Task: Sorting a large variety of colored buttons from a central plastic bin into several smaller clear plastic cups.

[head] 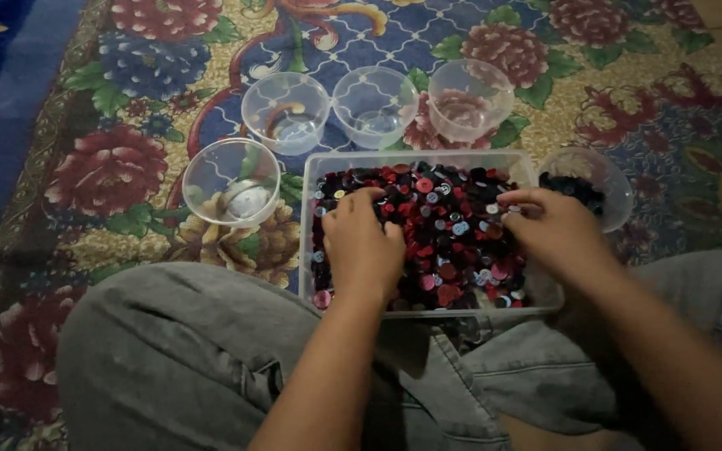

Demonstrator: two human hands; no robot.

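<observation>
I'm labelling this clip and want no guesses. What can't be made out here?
- Head view: the left hand lies palm down on the buttons; anything under it is hidden.
- Right hand: the fingertips are blurred, so a pinch is unclear.
- Right bowl: dark contents, too dim to identify.
- Tub: its bottom is covered.

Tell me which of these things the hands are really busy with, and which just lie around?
In use:
- left hand and right hand, both in the tray of buttons
- bowl of dark buttons beside the right hand

Lying about:
- three clear bowls behind the tray
- bowl with a white piece
- flowered carpet
</observation>
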